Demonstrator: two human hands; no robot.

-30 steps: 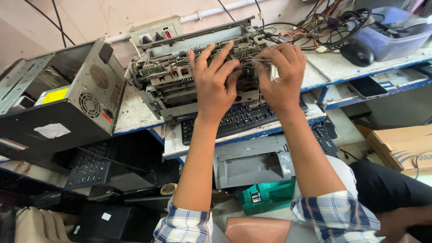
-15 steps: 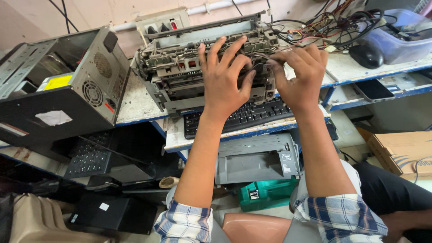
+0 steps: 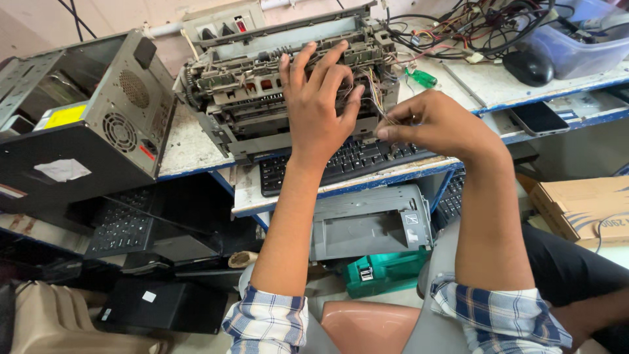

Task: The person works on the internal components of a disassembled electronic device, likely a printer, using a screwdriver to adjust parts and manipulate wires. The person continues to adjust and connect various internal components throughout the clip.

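Resting on the white worktop, a stripped printer mechanism is seen with its cover off, gears and rollers exposed. All positions below are noted relative to this mechanism.

The left hand is laid flat over the front right part of the mechanism, fingers spread and extended, palm down; nothing is gripped. The right hand is held just off the mechanism's right front corner, thumb and forefinger pinched together on a bundle of thin wires that runs out of the mechanism's right side. The remaining fingers are curled.

Directly in front of the mechanism, a black keyboard is lying at the worktop edge, partly covered by both wrists. To the left of the mechanism, a grey computer case is tipped on its side, rear fan grille facing the mechanism. To the right, a green-handled screwdriver is lying on the worktop, with a black mouse and a tangle of cables further right. Behind the mechanism, a white socket strip is mounted on the wall. Below and in front, a grey printer cover is lodged under the worktop.
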